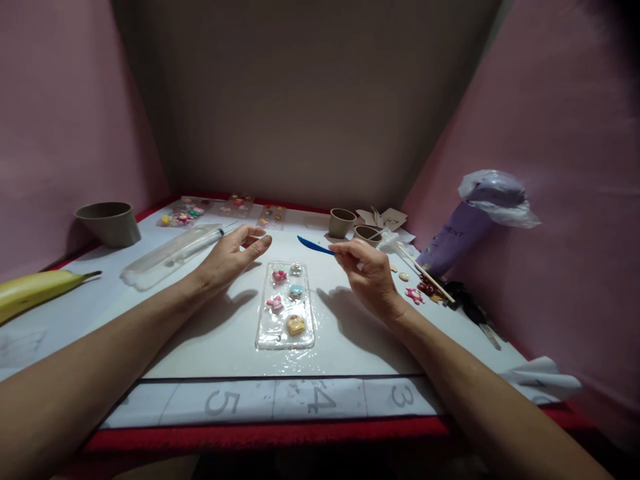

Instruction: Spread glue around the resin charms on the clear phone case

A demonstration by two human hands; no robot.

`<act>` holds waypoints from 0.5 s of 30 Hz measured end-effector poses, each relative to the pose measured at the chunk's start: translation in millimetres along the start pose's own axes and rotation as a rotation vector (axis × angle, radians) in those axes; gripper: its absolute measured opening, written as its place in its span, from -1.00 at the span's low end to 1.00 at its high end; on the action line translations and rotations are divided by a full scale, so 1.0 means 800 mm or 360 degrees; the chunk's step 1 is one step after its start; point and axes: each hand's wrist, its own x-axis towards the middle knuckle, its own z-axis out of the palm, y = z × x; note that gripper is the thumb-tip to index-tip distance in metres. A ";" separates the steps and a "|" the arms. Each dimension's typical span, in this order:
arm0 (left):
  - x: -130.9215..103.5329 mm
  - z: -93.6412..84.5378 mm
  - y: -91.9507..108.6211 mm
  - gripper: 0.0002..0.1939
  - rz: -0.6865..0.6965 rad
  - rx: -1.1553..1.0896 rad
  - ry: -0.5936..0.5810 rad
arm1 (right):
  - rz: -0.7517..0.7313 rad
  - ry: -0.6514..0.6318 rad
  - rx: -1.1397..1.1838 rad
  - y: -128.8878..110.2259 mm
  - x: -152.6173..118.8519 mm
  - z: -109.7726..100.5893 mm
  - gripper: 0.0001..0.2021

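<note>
My right hand (367, 273) grips a blue plastic knife (314, 245) by its handle, the blade pointing left above the board. Nothing is in my left hand (237, 250), which hovers on the left with its fingers apart. Between and below both hands lies a clear phone case (285, 340), wet and shiny. Several small charms sit on it: a red one (279, 275), a blue one (297, 291), a pink rabbit-like one (275, 304) and a yellow one (295, 325). Glossy wet spots show on the white board around the case.
At the back left are packs of charms (187, 212). A banana (40, 290), a cup (111, 223) and a clear sleeve (173, 257) stand left. On the right are cups (343, 223), a wooden stick (425, 273), loose charms (414, 295) and a purple bag (457, 233).
</note>
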 end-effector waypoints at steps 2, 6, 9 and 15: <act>0.001 0.000 -0.002 -0.43 0.0005 0.0002 -0.0004 | -0.0020 0.0022 -0.0028 0.001 0.000 0.001 -0.86; 0.003 0.000 -0.005 -0.42 -0.0012 0.0022 -0.0021 | -0.0019 -0.0012 -0.0082 0.002 -0.001 0.003 -0.85; 0.004 0.000 -0.007 -0.41 -0.0031 0.0012 -0.0032 | -0.0021 -0.0058 -0.0108 0.003 -0.002 0.004 -0.84; 0.006 0.001 -0.013 -0.43 0.0023 0.0010 -0.0033 | -0.0048 -0.0099 -0.0121 0.004 -0.004 0.006 -0.84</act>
